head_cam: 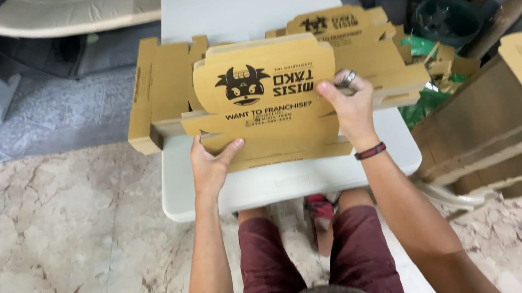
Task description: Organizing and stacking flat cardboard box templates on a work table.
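Head view: both hands, left hand point(211, 167) and right hand point(349, 105), grip an unfolded cardboard box point(264, 98).

Both hands grip a flat printed cardboard box blank point(268, 98) on a white table point(267, 186): left hand point(211, 167) at its near edge, right hand point(350, 103) on its right side.

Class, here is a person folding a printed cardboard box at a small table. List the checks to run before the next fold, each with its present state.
1. Left hand grips the flat brown printed cardboard box blank: ok.
2. Right hand pinches its right edge: ok.
3. Blank rests over the white plastic table: ok.
4. Fold creases line up: cannot tell.
5. Stack of flat brown cardboard blanks stands at the right, apart from the hands: ok.
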